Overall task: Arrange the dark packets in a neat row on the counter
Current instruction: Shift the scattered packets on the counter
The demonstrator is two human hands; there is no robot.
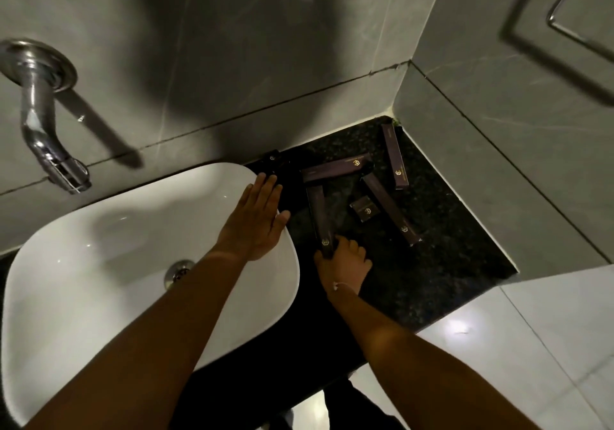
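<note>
Several dark brown packets with gold logos lie scattered on the black speckled counter. My right hand grips the near end of one long packet that points away from me. Another long packet lies crosswise behind it. Two more long packets lie at angles to the right, with a small square packet between them. One small dark packet sits by the wall. My left hand rests flat, fingers apart, on the basin's right rim.
A white basin with a metal drain fills the left. A chrome tap juts from the grey tiled wall above it. A tiled side wall bounds the counter on the right. Light floor tiles show at the lower right.
</note>
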